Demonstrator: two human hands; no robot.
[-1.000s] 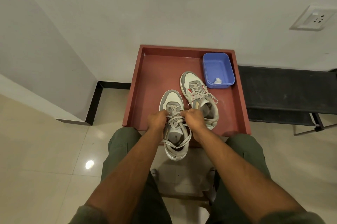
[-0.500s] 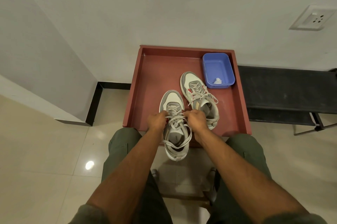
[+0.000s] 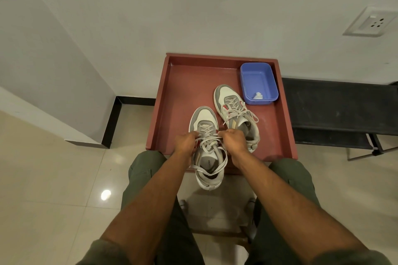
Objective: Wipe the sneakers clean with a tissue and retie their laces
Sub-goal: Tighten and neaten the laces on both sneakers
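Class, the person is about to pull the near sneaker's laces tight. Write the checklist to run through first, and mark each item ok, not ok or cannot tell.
1. Left hand pinches a lace: ok.
2. Right hand pinches the other lace: ok.
3. Near sneaker fully on the tray: not ok, its heel overhangs the front edge.
4. Lace loops free of snags: cannot tell.
5. Far sneaker clear of the hands: not ok, it sits right behind the right hand.
6. Tissue put aside in the tub: ok.

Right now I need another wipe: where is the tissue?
The tissue lies crumpled in the blue tub at the red tray's far right corner, beyond the sneakers.
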